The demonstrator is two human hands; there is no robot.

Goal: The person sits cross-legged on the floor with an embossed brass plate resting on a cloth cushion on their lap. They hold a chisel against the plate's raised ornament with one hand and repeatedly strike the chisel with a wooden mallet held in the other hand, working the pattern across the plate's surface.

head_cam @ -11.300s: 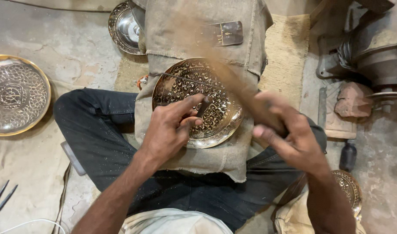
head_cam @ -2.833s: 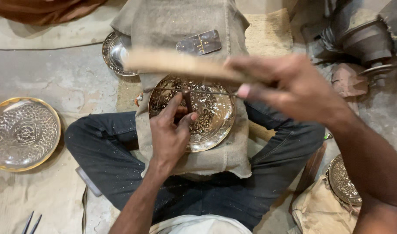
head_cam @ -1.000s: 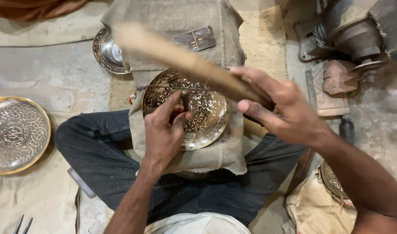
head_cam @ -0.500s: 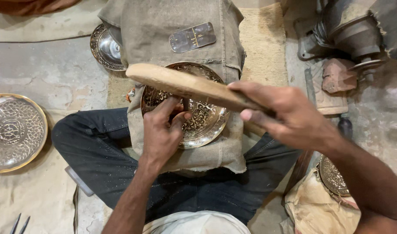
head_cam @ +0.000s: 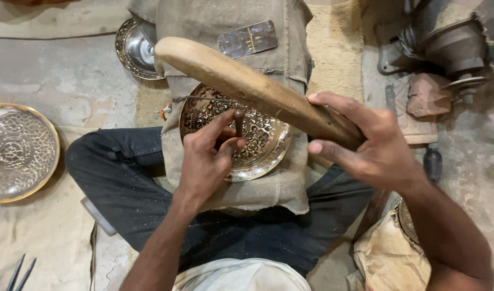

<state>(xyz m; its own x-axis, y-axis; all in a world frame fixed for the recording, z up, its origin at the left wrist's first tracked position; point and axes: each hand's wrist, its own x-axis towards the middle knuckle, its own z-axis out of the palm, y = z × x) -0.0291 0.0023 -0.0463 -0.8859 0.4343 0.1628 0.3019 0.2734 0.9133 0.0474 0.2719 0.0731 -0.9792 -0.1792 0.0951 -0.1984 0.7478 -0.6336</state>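
Note:
An engraved brass plate (head_cam: 258, 143) lies on a burlap-covered block (head_cam: 225, 70) between my crossed legs. My left hand (head_cam: 206, 161) pinches a small metal punch (head_cam: 239, 121) upright on the plate's middle. My right hand (head_cam: 365, 143) grips the handle end of a long wooden mallet (head_cam: 247, 86), which slants up and left above the plate and over the punch's head.
A finished patterned plate (head_cam: 18, 151) rests on the floor at the left. A silver plate (head_cam: 136, 48) sits behind the block, and a flat metal piece (head_cam: 248, 39) lies on the burlap. Machine parts (head_cam: 446, 48) crowd the upper right. Thin tools (head_cam: 20, 272) lie bottom left.
The mallet has swung down and closer to the punch head over the last second. My left hand keeps the punch at the same spot on the plate.

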